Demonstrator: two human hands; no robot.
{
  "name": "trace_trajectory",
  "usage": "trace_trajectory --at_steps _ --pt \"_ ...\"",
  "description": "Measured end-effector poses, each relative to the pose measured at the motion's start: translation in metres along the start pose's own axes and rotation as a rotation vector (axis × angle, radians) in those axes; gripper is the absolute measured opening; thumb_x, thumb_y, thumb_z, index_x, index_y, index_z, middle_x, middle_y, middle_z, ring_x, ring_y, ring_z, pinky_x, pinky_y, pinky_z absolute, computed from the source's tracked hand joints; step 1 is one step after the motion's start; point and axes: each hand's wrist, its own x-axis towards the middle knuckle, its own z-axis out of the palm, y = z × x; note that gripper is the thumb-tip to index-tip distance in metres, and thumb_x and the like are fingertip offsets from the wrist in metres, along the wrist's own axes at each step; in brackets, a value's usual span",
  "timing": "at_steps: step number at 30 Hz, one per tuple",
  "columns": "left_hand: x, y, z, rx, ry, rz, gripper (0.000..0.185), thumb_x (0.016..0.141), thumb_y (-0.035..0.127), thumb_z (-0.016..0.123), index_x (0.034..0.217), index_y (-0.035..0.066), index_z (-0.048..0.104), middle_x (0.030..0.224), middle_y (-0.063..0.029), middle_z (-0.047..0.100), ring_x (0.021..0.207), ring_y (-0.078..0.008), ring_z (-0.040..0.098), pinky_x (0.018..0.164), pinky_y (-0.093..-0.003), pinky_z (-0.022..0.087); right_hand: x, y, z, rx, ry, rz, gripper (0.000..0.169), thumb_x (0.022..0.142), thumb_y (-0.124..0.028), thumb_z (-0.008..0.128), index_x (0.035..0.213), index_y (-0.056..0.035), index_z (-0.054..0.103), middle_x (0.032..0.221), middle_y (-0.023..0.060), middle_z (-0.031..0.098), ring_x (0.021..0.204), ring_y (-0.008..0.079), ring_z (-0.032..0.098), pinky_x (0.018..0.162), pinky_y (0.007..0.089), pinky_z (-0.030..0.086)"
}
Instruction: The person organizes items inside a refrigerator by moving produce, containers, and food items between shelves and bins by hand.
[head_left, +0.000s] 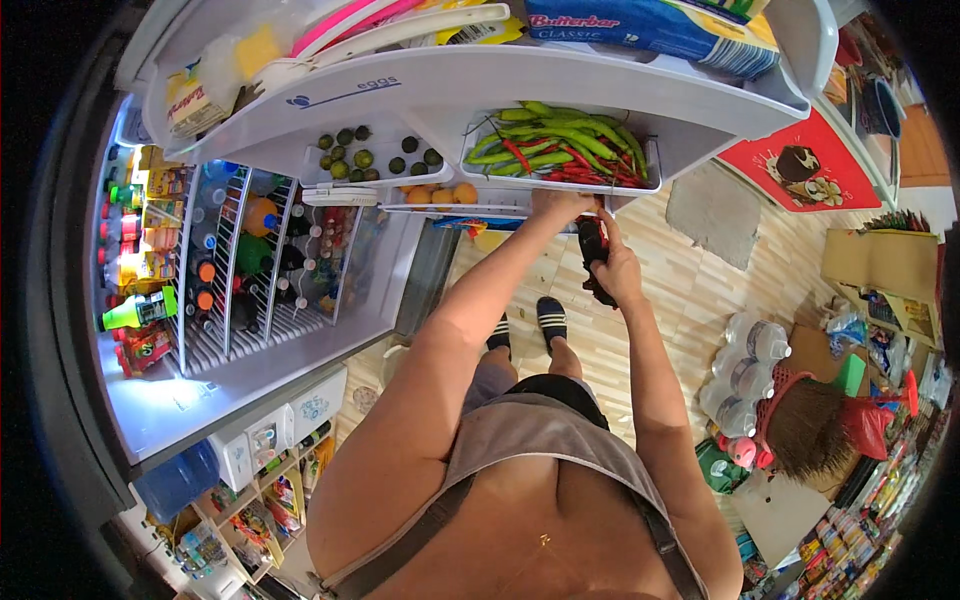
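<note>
My right hand (619, 268) grips a dark bundle (594, 251) with red bits showing, just below the refrigerator door's chili tray. Whether it is a bag or loose contents, I cannot tell. My left hand (559, 202) is at the lower door rack beneath that tray, close to the top of the bundle; its fingertips are partly hidden. Long green chili peppers (577, 135) and small red chilies (581, 174) fill the white tray (469, 139) above. Left of it, small round green citrus fruits (363, 158) lie in another tray (311, 174). Several round orange items (442, 196) sit lower down.
The open refrigerator (255, 352) holds bottles on wire shelves (225, 300) to the left. Packages, including a blue Butterbar pack (622, 30), fill the top door shelf (487, 82). At right stand wrapped water bottles (742, 371), a broom (810, 431) and a red-fronted chest (806, 161).
</note>
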Motion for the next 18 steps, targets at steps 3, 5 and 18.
trace_trajectory --at_steps 3,5,18 --pt "0.003 -0.044 0.001 -0.086 0.262 0.063 0.066 0.066 0.057 0.065 0.115 0.013 0.058 0.119 -0.0117 0.058 0.114 -0.0288 0.051 0.096 -0.0412 0.039 0.001 -0.009 -0.002 -0.06 0.046 -0.058 0.08 0.063 0.005 0.052 0.136 -0.0251 0.037 0.092 0.0209 0.063 0.084 0.041 0.06 0.072 0.0467 0.048" --pt "-0.002 -0.064 -0.021 -0.041 0.347 0.039 0.065 0.066 0.053 0.066 0.117 0.014 0.057 0.122 -0.0109 0.056 0.115 -0.0285 0.05 0.097 -0.0416 0.039 0.003 -0.002 -0.003 -0.082 0.151 -0.17 0.073 0.064 0.007 0.049 0.131 -0.0236 0.045 0.096 0.0205 0.063 0.087 0.0399 0.059 0.074 0.0454 0.048" --pt "0.035 -0.052 0.018 0.072 0.115 0.054 0.042 0.081 0.035 0.053 0.117 0.013 0.057 0.124 -0.0138 0.054 0.117 -0.0308 0.049 0.097 -0.0463 0.037 0.009 -0.028 0.001 0.22 -0.03 0.156 0.066 0.07 0.008 0.043 0.128 -0.0243 0.048 0.098 0.0221 0.063 0.081 0.0373 0.063 0.072 0.0437 0.05"
